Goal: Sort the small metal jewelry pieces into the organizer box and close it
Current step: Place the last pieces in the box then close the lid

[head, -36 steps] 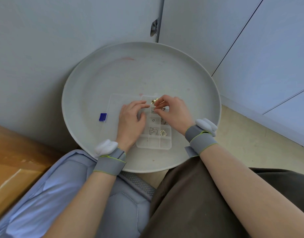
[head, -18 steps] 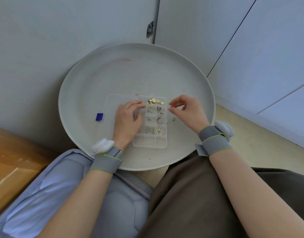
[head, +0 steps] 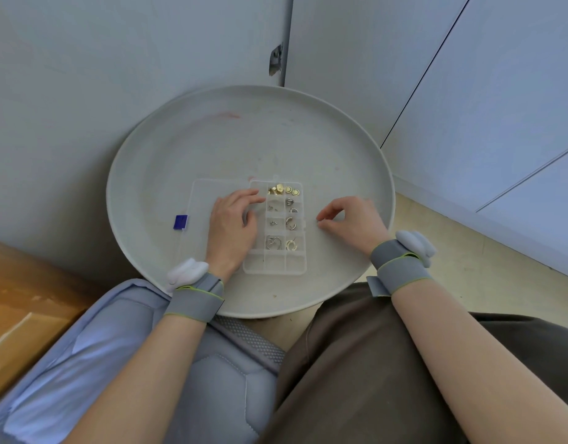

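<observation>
— Where is the organizer box sitting?

— The clear organizer box [head: 275, 227] is lying open on the round grey tray [head: 180, 149], its lid [head: 205, 200] folded flat out to the left, with a small blue tag [head: 181, 222] at the lid's edge. Gold pieces [head: 282, 189] are filling the far compartments, and silver rings [head: 274, 243] are lying in the nearer ones.

— And the hands?

— The left hand [head: 233, 225] is resting flat across the lid and the box's left edge, fingers loosely spread, gripping nothing. The right hand [head: 353, 221] is hovering on the tray just right of the box, thumb and forefinger nearly pinched together; whether a piece is lying between them I cannot tell.
</observation>
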Demonstrator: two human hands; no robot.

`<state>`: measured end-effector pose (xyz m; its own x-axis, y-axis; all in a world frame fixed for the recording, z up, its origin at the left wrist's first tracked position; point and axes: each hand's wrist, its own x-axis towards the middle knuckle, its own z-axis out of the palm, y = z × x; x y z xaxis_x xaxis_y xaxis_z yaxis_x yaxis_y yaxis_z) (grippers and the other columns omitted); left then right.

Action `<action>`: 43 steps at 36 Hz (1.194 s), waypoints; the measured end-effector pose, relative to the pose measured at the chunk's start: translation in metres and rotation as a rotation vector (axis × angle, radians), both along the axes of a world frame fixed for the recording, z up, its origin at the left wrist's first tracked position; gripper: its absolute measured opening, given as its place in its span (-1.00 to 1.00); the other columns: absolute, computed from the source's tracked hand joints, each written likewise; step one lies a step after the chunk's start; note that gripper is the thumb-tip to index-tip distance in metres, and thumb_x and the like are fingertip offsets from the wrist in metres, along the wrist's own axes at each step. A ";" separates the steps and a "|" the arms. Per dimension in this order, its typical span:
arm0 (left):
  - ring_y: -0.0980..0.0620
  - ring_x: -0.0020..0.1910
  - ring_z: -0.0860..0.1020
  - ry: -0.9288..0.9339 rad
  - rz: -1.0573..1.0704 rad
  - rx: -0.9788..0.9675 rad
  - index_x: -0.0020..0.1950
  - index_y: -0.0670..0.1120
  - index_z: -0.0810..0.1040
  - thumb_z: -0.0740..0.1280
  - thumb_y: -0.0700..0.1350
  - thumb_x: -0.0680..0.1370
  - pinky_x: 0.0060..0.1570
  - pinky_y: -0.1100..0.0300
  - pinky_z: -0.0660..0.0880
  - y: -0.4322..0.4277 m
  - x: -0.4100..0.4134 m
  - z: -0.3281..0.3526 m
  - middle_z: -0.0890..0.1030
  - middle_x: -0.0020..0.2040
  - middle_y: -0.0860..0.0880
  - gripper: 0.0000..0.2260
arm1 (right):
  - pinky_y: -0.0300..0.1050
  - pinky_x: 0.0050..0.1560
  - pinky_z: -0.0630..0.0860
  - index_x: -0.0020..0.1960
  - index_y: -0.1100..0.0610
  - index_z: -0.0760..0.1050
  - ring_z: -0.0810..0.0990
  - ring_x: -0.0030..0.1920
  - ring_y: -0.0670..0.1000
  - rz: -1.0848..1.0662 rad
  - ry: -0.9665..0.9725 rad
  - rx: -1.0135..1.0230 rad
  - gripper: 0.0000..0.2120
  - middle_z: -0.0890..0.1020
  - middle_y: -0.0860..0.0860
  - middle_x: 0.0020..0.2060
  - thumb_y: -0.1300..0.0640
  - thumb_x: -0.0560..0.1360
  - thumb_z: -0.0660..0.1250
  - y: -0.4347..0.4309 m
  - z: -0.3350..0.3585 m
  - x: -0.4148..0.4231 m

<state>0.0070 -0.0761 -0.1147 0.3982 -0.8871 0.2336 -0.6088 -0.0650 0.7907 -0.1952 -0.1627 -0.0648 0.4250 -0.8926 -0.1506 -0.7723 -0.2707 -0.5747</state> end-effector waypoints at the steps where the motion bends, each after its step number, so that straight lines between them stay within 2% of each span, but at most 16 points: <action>1: 0.03 0.18 0.45 0.000 0.001 0.000 0.09 -0.06 0.61 0.20 -0.33 0.48 0.32 -0.13 0.29 0.000 0.000 0.000 0.57 0.20 0.01 -0.69 | -0.23 -0.07 0.38 -0.11 0.04 0.66 0.56 -0.07 -0.07 0.004 0.006 -0.003 -0.90 0.68 -0.06 -0.16 0.13 0.40 0.39 0.000 0.000 0.000; 7: 0.03 0.19 0.45 0.005 0.000 0.003 0.10 -0.05 0.60 0.20 -0.32 0.48 0.33 -0.15 0.28 0.001 0.000 0.000 0.56 0.21 0.01 -0.69 | -0.12 0.01 0.49 -0.13 0.06 0.64 0.58 -0.06 -0.03 0.000 0.023 -0.007 -0.93 0.68 -0.04 -0.15 0.12 0.39 0.42 -0.003 -0.003 -0.001; 11: 0.02 0.16 0.45 0.008 0.004 -0.004 0.09 -0.06 0.61 0.20 -0.32 0.48 0.31 -0.15 0.29 0.000 -0.001 0.000 0.57 0.20 0.01 -0.69 | -0.24 -0.17 0.37 -0.09 0.08 0.62 0.46 -0.28 -0.18 0.018 0.010 0.011 -0.91 0.66 -0.02 -0.16 0.17 0.41 0.41 -0.004 -0.002 -0.004; 14: 0.02 0.17 0.45 0.008 0.003 -0.003 0.09 -0.06 0.61 0.20 -0.32 0.48 0.32 -0.14 0.29 0.001 -0.001 0.001 0.57 0.20 0.01 -0.70 | -0.22 -0.14 0.34 -0.05 0.07 0.61 0.40 -0.31 -0.22 0.026 0.023 0.016 -0.87 0.65 -0.01 -0.13 0.21 0.42 0.37 -0.007 -0.004 -0.007; 16: 0.03 0.18 0.45 0.009 0.003 0.003 0.09 -0.06 0.61 0.20 -0.32 0.49 0.33 -0.15 0.28 0.001 -0.002 0.001 0.57 0.20 0.01 -0.70 | -0.21 -0.11 0.33 -0.04 0.08 0.60 0.42 -0.28 -0.16 0.018 0.042 0.012 -0.86 0.63 0.01 -0.10 0.22 0.44 0.34 -0.008 -0.005 -0.008; 23: 0.02 0.20 0.45 0.015 -0.002 0.014 0.10 -0.05 0.60 0.19 -0.32 0.49 0.34 -0.16 0.27 0.000 -0.001 0.000 0.56 0.21 0.02 -0.69 | -0.16 -0.07 0.34 -0.03 0.11 0.57 0.51 0.04 0.06 0.033 0.133 -0.020 -0.90 0.58 0.07 0.00 0.18 0.50 0.29 -0.008 -0.003 -0.006; 32: 0.04 0.20 0.44 0.011 -0.005 0.016 0.11 -0.05 0.60 0.20 -0.31 0.50 0.35 -0.15 0.26 0.000 -0.002 0.001 0.55 0.22 0.02 -0.70 | 0.01 0.13 0.41 0.08 0.14 0.52 0.42 0.21 0.11 0.087 0.266 -0.030 -0.81 0.51 0.10 0.12 0.10 0.57 0.20 -0.004 -0.001 -0.002; 35: 0.04 0.21 0.44 0.011 -0.005 0.017 0.11 -0.05 0.60 0.20 -0.31 0.50 0.35 -0.15 0.26 0.000 -0.001 0.002 0.55 0.22 0.02 -0.70 | -0.03 0.12 0.41 0.07 0.16 0.52 0.46 0.12 0.12 0.056 0.177 -0.013 -0.82 0.54 0.12 0.08 0.10 0.57 0.21 -0.007 -0.003 -0.001; 39: 0.03 0.19 0.44 0.016 -0.001 0.009 0.10 -0.06 0.60 0.20 -0.32 0.50 0.34 -0.15 0.27 0.000 -0.002 0.001 0.56 0.21 0.02 -0.70 | -0.32 -0.23 0.31 0.04 0.17 0.53 0.39 -0.28 -0.10 -0.016 -0.088 0.069 -0.85 0.54 0.02 -0.07 0.12 0.56 0.27 -0.008 0.001 0.000; 40: 0.04 0.19 0.44 0.017 -0.001 0.007 0.10 -0.05 0.60 0.20 -0.32 0.49 0.34 -0.14 0.27 0.000 -0.002 0.001 0.56 0.21 0.02 -0.70 | -0.39 -0.32 0.31 0.04 0.17 0.54 0.37 -0.32 -0.13 -0.030 -0.142 0.096 -0.85 0.53 -0.01 -0.10 0.12 0.55 0.28 -0.007 0.002 0.000; 43: 0.05 0.18 0.44 0.016 -0.001 0.000 0.09 -0.06 0.60 0.20 -0.32 0.49 0.33 -0.13 0.27 0.000 -0.002 0.001 0.56 0.20 0.02 -0.70 | -0.49 -0.35 0.32 0.04 0.20 0.55 0.37 -0.30 -0.09 -0.044 -0.245 0.152 -0.83 0.51 -0.04 -0.18 0.12 0.54 0.30 -0.006 0.003 0.001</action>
